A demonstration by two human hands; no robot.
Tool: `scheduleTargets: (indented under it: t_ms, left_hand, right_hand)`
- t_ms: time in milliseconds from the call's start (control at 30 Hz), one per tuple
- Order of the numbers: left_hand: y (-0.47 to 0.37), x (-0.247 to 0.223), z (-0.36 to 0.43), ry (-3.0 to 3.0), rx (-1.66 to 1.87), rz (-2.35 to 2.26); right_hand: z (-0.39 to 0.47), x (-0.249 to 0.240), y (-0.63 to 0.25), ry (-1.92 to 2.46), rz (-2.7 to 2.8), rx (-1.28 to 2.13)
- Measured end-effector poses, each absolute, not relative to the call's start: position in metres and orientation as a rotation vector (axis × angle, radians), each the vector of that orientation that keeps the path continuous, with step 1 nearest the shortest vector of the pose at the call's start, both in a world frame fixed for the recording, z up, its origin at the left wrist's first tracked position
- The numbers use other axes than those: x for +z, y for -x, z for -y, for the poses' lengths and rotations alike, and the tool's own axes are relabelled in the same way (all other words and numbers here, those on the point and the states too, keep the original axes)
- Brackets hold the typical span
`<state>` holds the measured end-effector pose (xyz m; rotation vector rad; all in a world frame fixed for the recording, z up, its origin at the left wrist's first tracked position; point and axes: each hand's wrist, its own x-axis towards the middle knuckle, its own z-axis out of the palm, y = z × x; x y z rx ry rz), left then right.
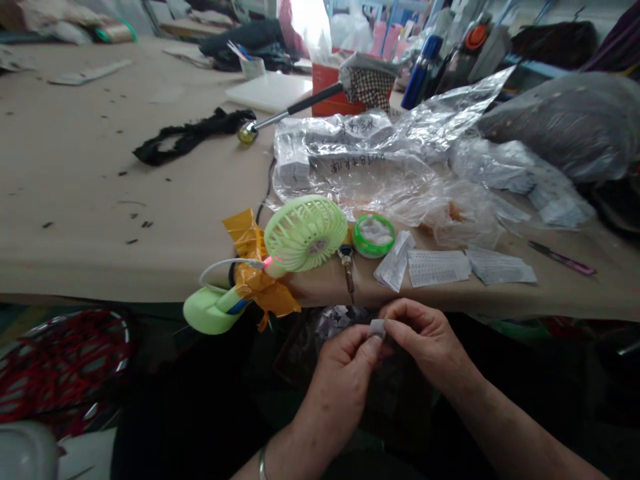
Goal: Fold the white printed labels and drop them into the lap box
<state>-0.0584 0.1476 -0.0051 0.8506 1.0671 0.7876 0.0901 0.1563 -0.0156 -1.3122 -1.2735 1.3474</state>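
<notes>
Just off the table's front edge, my left hand (345,373) pinches a small whitish label (377,327) between thumb and fingers. My right hand (433,343) is closed at the label's right edge, its thumb and forefinger touching it. Beneath the hands, a container partly hidden by them holds many small grey-white pieces (336,321). On the table just beyond are stacks of printed labels (439,267), a green-rimmed round tub with white fluffy filling (374,233), and a thin pointed tool like a soldering iron (348,270) whose tip overhangs the edge.
A green fan (306,235) is fixed to the table edge with brown tape (273,297). Clear plastic bags (350,167) cover the middle. A slim purple-handled tool (563,258) lies at right. Farther back are a black cloth strip (195,133) and a dark-handled rod (295,110).
</notes>
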Motion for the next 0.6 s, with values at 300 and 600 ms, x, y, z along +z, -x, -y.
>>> scheduleTargets:
  t_ms: [300,600]
  left_hand:
    - [0.084,-0.010,-0.154,-1.138,1.045,-1.268]
    - [0.087,-0.010,-0.167,-1.387,1.077,-1.372]
  right_hand:
    - [-0.166,-0.008,-0.067,1.300,1.569,1.100]
    - [-0.174,-0.007,-0.061,1.368,1.700,0.872]
